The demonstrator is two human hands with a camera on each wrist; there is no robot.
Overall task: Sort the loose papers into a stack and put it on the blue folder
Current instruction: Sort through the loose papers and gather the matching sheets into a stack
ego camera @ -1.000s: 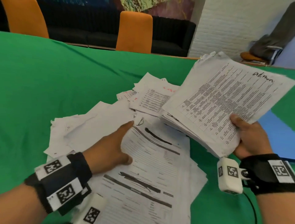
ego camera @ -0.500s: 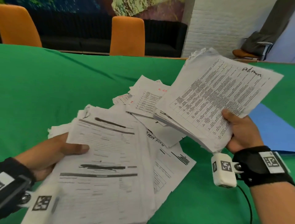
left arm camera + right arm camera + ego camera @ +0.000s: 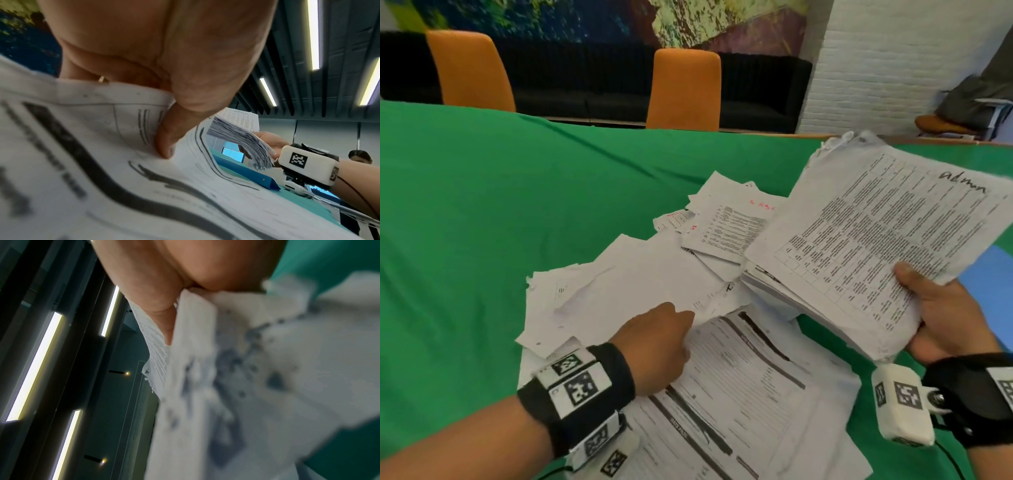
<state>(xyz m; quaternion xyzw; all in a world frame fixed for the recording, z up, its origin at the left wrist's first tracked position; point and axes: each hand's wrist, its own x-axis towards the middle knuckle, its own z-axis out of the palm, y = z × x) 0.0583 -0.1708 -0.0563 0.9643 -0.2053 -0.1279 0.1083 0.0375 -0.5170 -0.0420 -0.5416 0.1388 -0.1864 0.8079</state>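
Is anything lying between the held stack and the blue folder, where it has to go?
Nothing visible. The right hand holds the stack in the air, with the blue folder just right of it on the green cloth; only part of the folder shows, and that part is bare.

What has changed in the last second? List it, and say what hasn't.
The left hand had lifted a bundle of forms half a second ago; those forms now lie on the table again, and its fingers slide under other sheets. The right hand keeps gripping the stack, raised.

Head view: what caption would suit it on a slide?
Right hand holds a paper stack; left hand reaches into loose papers.
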